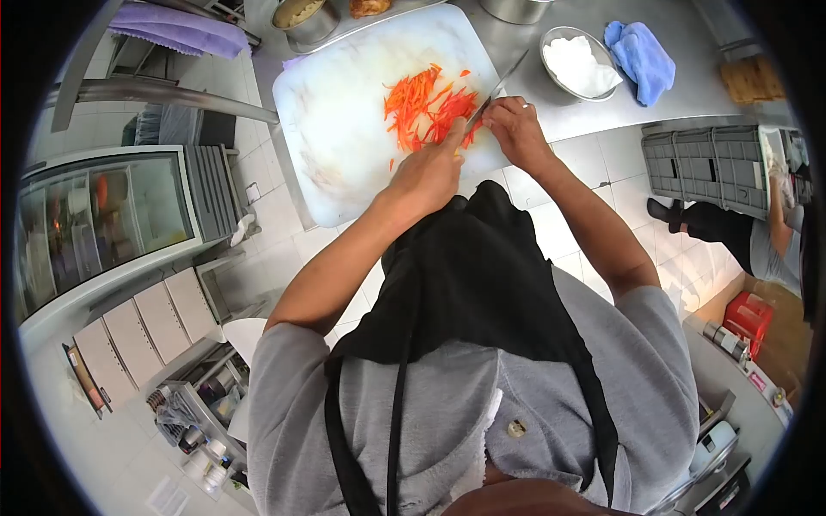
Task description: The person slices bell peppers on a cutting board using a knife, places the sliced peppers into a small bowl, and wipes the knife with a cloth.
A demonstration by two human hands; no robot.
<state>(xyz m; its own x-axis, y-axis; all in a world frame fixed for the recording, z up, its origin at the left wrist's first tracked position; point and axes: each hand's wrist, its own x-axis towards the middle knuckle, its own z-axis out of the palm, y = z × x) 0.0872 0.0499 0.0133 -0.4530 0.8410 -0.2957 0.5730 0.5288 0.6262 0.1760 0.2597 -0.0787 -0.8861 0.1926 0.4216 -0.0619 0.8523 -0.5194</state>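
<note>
A knife [505, 81] slants up and to the right over the right edge of a white cutting board [331, 112]. My left hand [434, 172] is closed at its lower end, index finger stretched along it; the handle is hidden. Right beside the blade, my right hand [516, 129] has its fingers pressed together at the metal, and what they pinch is hidden. Thin orange-red shreds [417, 99] lie in a loose pile on the board, some of them against the blade and my left fingertips.
A metal bowl [557, 36] with white cloth or paper [578, 67] stands right of the board, beside a blue cloth [644, 60]. A metal pot [311, 24] is behind the board. Another person [766, 245] is at far right.
</note>
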